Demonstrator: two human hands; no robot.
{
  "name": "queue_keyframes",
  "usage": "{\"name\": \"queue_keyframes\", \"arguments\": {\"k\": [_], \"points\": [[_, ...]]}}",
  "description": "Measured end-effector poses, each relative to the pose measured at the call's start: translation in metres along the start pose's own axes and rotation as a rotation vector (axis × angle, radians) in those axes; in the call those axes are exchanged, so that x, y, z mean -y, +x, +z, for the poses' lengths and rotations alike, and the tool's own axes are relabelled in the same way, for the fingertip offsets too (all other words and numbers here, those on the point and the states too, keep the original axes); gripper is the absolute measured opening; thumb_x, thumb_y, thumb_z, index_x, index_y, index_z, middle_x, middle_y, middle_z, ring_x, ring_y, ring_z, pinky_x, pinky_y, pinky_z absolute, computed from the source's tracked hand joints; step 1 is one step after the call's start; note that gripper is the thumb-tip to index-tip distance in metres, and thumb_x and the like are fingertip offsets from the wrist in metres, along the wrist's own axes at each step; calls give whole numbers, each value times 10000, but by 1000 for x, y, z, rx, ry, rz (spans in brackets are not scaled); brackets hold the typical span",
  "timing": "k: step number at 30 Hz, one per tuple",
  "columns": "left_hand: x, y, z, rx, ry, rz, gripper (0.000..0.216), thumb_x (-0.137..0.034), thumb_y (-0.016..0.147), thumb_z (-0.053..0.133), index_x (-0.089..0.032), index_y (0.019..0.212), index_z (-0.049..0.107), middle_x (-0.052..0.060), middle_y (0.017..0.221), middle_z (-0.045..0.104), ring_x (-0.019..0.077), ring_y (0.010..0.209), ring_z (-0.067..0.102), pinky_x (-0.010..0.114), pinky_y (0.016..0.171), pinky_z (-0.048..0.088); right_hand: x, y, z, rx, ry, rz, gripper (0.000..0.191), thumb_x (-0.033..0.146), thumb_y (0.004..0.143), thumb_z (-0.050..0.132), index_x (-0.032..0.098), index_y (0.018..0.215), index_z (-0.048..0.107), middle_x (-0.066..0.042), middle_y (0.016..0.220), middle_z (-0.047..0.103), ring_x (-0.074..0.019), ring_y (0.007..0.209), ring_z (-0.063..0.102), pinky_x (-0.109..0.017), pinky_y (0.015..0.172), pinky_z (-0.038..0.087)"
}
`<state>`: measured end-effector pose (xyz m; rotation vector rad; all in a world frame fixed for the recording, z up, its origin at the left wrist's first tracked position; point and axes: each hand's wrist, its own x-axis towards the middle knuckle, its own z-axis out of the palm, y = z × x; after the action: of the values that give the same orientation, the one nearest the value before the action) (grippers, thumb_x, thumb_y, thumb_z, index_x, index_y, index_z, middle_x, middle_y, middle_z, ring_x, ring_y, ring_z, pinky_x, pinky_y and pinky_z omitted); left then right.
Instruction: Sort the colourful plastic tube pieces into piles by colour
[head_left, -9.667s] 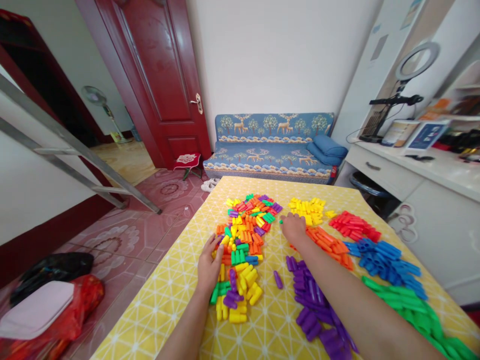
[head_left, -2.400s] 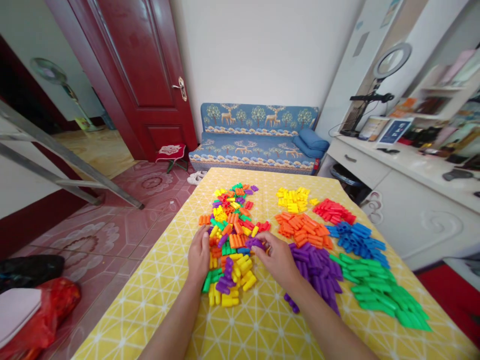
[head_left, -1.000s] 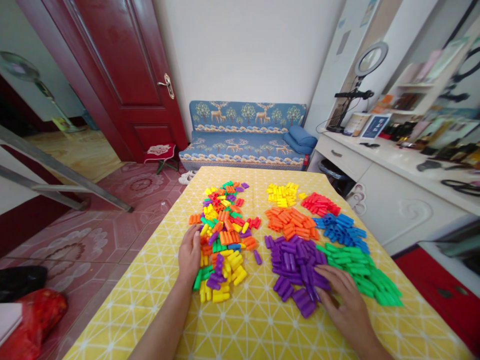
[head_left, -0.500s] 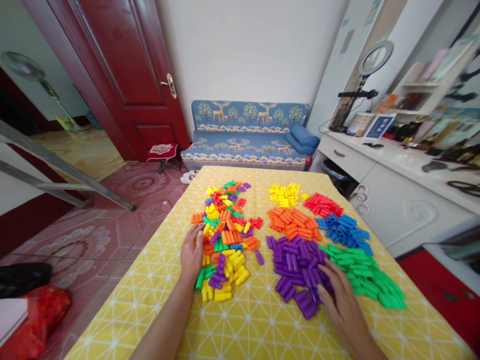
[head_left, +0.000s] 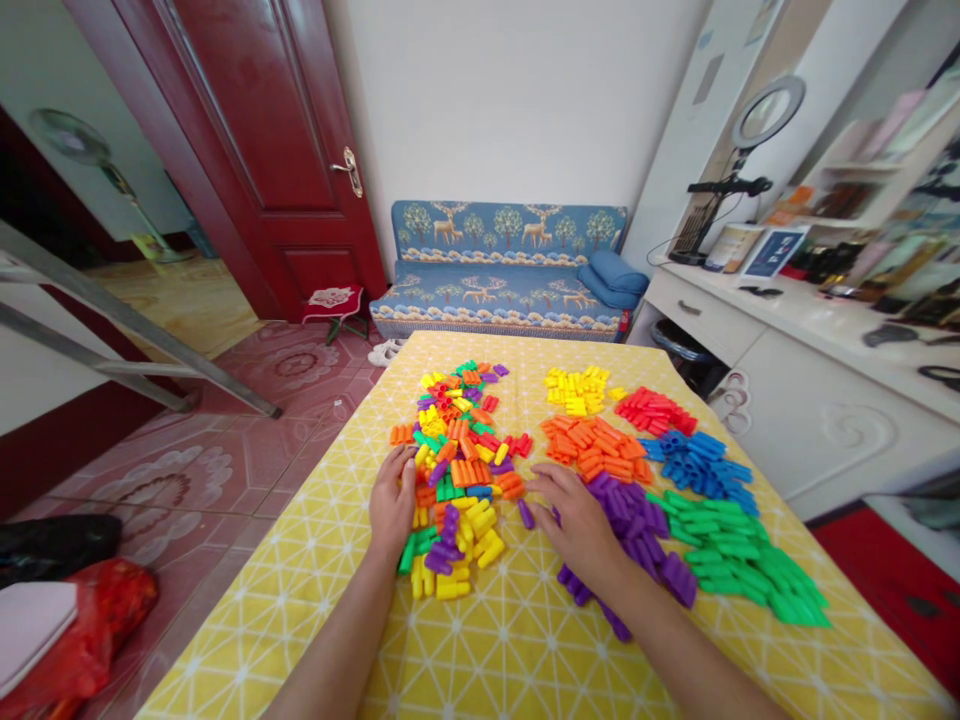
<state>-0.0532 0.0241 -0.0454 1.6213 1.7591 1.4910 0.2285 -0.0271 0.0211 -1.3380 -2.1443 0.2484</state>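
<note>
A mixed pile of coloured plastic blocks (head_left: pixel 457 460) lies on the yellow tablecloth (head_left: pixel 510 640). My left hand (head_left: pixel 393 503) rests flat against the pile's left edge, fingers stretched out. My right hand (head_left: pixel 577 515) lies palm down over the left end of the purple pile (head_left: pixel 637 520), fingers spread, its fingertips near a loose purple block (head_left: pixel 526 514). Sorted piles sit to the right: yellow (head_left: pixel 576 389), red (head_left: pixel 655 410), orange (head_left: pixel 598 449), blue (head_left: pixel 701 463) and green (head_left: pixel 739 560).
A blue patterned sofa (head_left: pixel 510 275) stands behind the table, beside a dark red door (head_left: pixel 277 160). A white desk (head_left: pixel 810 340) with a ring light (head_left: pixel 765 110) runs along the right. A metal ladder (head_left: pixel 127 330) and bags (head_left: pixel 67 610) are on the left floor.
My right hand has moved from the near right end of the purple pile leftward to its left end, near the mixed pile. My left hand has stayed by the mixed pile.
</note>
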Motion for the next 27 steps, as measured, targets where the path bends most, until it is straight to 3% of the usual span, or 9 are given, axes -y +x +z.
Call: {"name": "queue_keyframes", "arguments": {"k": [4, 7, 14, 24, 27], "points": [[2, 0, 0, -5, 0, -1, 376, -403, 920, 429, -191, 1114, 671, 94, 1238, 627, 239, 1234, 518, 447, 1119, 347, 4, 49, 21, 180, -48, 128, 281, 109, 845, 503, 193, 1055, 670, -71, 1135, 616, -174, 1108, 547, -298, 964, 425], [2, 0, 0, 2, -7, 6, 373, -399, 921, 427, -191, 1107, 675, 91, 1247, 623, 235, 1238, 515, 437, 1121, 346, 6, 67, 28, 241, -169, 242, 262, 154, 859, 509, 211, 1056, 671, -71, 1088, 611, -190, 1092, 555, -290, 900, 437], [3, 0, 1, -6, -20, -4, 356, -398, 917, 440, -202, 1098, 678, 85, 1240, 626, 238, 1235, 518, 442, 1117, 348, 14, 79, 34, 329, -262, 367, 296, 228, 840, 574, 266, 1119, 662, -82, 1146, 569, -226, 1020, 606, -304, 787, 459], [3, 0, 1, 1, 1, 11, 378, -405, 927, 420, -188, 1116, 665, 92, 1229, 630, 231, 1227, 520, 431, 1111, 356, 22, 93, 34, 403, -254, 415, 278, 187, 756, 646, 196, 1031, 686, -101, 1082, 662, -236, 997, 636, -307, 778, 460], [5, 1, 2, -9, -9, 18, 372, -408, 923, 425, -195, 1104, 670, 87, 1215, 638, 234, 1224, 523, 439, 1111, 356, 21, 93, 34, 393, -239, 428, 191, 219, 715, 697, 188, 903, 706, -90, 988, 693, -247, 925, 658, -306, 729, 460]]}}
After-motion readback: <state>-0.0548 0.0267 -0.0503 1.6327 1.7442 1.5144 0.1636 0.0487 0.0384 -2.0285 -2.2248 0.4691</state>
